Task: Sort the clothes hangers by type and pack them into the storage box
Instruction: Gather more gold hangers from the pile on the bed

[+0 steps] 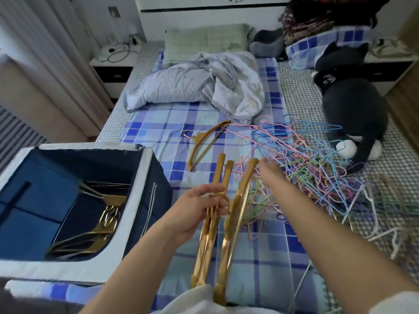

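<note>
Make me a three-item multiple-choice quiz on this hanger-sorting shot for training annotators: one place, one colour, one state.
1. Where is the storage box?
A. left of the person
B. on the pillow
C. under the plush cat

2. What colour are the hangers in the box?
A. pink
B. gold
C. white

3. What is the left hand doing?
A. resting open
B. gripping gold hangers
C. holding the quilt

Key: A, the box stands at the bed's left; B, gold shows inside; B, its fingers curl round the bundle.

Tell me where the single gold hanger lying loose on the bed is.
The loose gold hanger lies mid-frame in the head view on the plaid sheet, left of the coloured wire hanger pile, beyond the left hand.
</note>
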Available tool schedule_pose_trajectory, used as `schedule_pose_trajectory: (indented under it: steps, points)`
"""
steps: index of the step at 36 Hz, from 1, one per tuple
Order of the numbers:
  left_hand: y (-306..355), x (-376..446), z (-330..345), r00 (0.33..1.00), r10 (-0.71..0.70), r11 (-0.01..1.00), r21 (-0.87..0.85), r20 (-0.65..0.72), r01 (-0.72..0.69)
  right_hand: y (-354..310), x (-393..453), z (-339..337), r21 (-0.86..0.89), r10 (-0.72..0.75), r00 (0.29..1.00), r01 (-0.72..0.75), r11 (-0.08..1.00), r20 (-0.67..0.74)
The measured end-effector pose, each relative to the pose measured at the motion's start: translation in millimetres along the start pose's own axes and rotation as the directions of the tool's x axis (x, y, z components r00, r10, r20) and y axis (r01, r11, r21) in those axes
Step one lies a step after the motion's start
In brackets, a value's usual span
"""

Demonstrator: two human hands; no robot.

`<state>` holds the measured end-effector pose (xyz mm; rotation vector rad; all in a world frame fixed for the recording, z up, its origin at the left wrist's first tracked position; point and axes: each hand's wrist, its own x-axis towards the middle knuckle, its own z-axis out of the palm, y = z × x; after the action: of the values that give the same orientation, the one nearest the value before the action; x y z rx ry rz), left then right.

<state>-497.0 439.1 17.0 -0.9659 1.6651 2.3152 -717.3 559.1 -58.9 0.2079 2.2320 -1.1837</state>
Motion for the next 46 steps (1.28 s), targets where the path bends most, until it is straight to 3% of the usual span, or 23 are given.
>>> schedule_pose_trajectory:
  steps: [1,3,5,8,12,15,19,22,24,26,29,32,38,42,44,46]
  points:
    - [-0.3,3.3,0.3,1.000,-0.011,1.000,0.021,-0.007,0.012,-0.7,-10.0,2.6,-0.077,-0.061,0.998,0.060,0.995,-0.010]
    - [-0.1,8.8,1.7,0.999,-0.039,0.998,0.050,-0.030,0.040,3.7,-35.3,11.7,-0.065,-0.118,0.991,0.123,0.990,0.064]
    - [2.0,13.3,4.7,0.997,-0.061,0.995,0.074,-0.044,0.064,13.5,-62.0,25.7,0.046,-0.058,0.969,0.049,0.998,0.241]
    - [3.9,20.2,9.7,0.994,-0.088,0.977,0.189,-0.070,0.100,27.1,-91.6,45.0,0.162,-0.002,0.876,-0.087,0.983,0.483]
    - [5.0,30.6,13.0,0.997,-0.079,0.928,0.364,-0.024,0.082,32.1,-87.0,65.3,0.370,-0.013,0.818,-0.247,0.896,0.576]
    - [11.2,36.3,11.0,0.995,-0.095,0.846,0.530,0.040,0.059,22.9,-80.3,67.3,0.437,-0.042,0.835,-0.245,0.865,0.549]
    - [20.9,47.6,1.3,0.997,0.030,0.562,0.824,0.074,-0.078,6.1,-64.4,62.7,0.498,-0.052,0.881,-0.217,0.839,0.471]
    - [30.1,76.4,-22.8,0.991,0.120,0.619,0.784,-0.051,-0.034,-12.3,-37.9,58.6,0.527,-0.039,0.926,-0.179,0.831,0.376]
    - [32.1,112.7,-48.4,0.981,0.072,0.684,0.724,-0.180,0.083,-25.2,-14.9,56.7,0.561,-0.059,0.939,-0.151,0.814,0.339]
    - [22.6,165.4,-79.2,0.967,-0.016,0.682,0.704,-0.254,0.196,-37.8,12.7,58.2,0.565,-0.100,0.949,-0.092,0.820,0.300]
    - [-3.0,247.9,-121.4,0.945,-0.077,0.521,0.796,-0.317,0.309,-50.4,52.4,62.3,0.580,-0.169,0.950,-0.015,0.815,0.261]
    - [-46.1,344.2,-166.1,0.928,-0.028,0.383,0.853,-0.373,0.354,-46.5,106.7,78.9,0.611,-0.212,0.955,0.042,0.790,0.208]
    - [-88.2,467.2,-188.4,0.864,0.093,0.378,0.820,-0.496,0.430,-3.5,191.3,116.3,0.591,-0.194,0.974,0.087,0.802,0.120]
    - [-112.9,505.6,-197.2,0.867,0.150,0.251,0.866,-0.476,0.433,13.7,223.5,130.1,0.613,-0.178,0.984,0.123,0.781,0.029]
    - [-117.0,516.4,-207.9,0.878,0.134,0.277,0.868,-0.459,0.412,14.2,228.8,132.0,0.632,-0.186,0.982,0.133,0.764,0.018]
    - [-111.4,518.3,-213.0,0.885,0.005,0.484,0.776,-0.465,0.405,15.3,232.3,134.2,0.615,-0.212,0.977,0.162,0.772,0.008]
